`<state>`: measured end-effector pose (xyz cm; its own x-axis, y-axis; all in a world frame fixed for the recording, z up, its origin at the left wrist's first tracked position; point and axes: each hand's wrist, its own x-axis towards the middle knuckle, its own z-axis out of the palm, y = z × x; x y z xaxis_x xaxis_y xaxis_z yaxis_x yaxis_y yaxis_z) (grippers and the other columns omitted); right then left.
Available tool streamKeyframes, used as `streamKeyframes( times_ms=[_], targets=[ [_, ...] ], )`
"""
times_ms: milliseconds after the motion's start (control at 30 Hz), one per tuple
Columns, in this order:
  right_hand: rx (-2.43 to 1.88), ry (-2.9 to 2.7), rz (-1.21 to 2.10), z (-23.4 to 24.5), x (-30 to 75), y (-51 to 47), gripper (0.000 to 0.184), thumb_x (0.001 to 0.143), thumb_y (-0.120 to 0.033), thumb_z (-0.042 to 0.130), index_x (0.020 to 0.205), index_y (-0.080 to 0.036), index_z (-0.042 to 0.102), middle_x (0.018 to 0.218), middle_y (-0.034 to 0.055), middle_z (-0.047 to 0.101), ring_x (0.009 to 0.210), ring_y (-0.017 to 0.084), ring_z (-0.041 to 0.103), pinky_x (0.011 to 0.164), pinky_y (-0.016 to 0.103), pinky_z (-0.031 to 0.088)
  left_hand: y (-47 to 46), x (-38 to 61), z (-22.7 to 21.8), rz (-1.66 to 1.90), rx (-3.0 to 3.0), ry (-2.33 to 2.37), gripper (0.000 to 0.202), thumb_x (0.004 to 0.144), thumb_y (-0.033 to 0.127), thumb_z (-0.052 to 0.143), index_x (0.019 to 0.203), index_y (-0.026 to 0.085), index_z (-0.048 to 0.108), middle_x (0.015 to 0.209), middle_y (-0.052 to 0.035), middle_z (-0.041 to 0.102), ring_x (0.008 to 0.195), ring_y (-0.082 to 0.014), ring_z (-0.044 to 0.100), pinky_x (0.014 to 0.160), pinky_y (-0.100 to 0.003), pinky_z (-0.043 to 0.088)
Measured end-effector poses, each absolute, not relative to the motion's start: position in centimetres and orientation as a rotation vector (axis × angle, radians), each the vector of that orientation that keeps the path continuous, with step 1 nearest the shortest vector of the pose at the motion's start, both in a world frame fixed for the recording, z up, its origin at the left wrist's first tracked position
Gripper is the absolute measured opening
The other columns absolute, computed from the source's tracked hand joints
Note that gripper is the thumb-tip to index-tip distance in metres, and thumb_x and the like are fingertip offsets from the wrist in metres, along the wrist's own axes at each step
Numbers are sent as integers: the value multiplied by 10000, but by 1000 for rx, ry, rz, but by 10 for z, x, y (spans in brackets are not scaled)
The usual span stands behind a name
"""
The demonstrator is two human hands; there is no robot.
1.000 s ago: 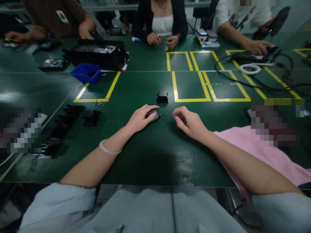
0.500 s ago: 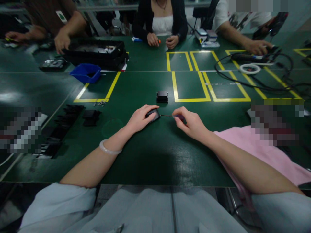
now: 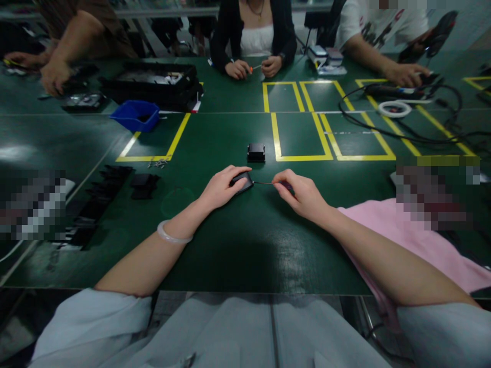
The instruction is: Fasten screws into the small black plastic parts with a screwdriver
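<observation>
Plainly, left fingers [image 3: 238,169]: closed over a black block [image 3: 246,184], the index laid along its far side and the thumb pressed on its near side.
Black block: it lay at the middle of the desk [image 3: 230,255], pinned under that grip, its right end exposed.
Right fingers [image 3: 286,176]: pinched together around a screwdriver [image 3: 264,182], the handle mostly hidden in the hand, the thin shaft pointing left.
Shaft tip: it met the block's right end, apparently in contact, though too small to be certain.
Handling: the block looked light and stiff, probably smooth enough to slide or turn under a sideways push; its long sides, clear of the driver's tip, seemed the best place to hold. Its finish could suffer if the tip slipped.
Second black block [image 3: 256,153]: it stood just beyond the left fingertips, apart from them.
Left of the hands: a dark part [image 3: 142,186] lay near a row of black pieces [image 3: 111,181], with small metal bits [image 3: 158,163], perhaps screws, scattered beyond.
Right forearm: it crossed a pink cloth [image 3: 368,220].
Farther out: a blue bin [image 3: 126,120] sat before a black crate [image 3: 153,98]; across the desk, a co-worker's hand [image 3: 238,69] held something orange-ended.
</observation>
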<state>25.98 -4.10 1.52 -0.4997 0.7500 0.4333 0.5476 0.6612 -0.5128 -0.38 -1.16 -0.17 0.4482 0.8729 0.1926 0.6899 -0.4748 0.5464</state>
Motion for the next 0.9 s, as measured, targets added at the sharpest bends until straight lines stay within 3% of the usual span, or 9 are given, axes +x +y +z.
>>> streamKeyframes(
  times_ms=[900],
  targets=[
    [-1004, -2286, 500, 19, 260, -42, 177, 994, -343, 449, 1005, -213, 568, 849, 44, 668, 732, 177, 620, 700, 294, 441, -11, -5, -3, 632, 2311, 1332, 473, 1019, 462, 418, 1371, 210, 607, 1196, -78, 658, 1096, -248, 622, 950, -367, 461]
  ],
)
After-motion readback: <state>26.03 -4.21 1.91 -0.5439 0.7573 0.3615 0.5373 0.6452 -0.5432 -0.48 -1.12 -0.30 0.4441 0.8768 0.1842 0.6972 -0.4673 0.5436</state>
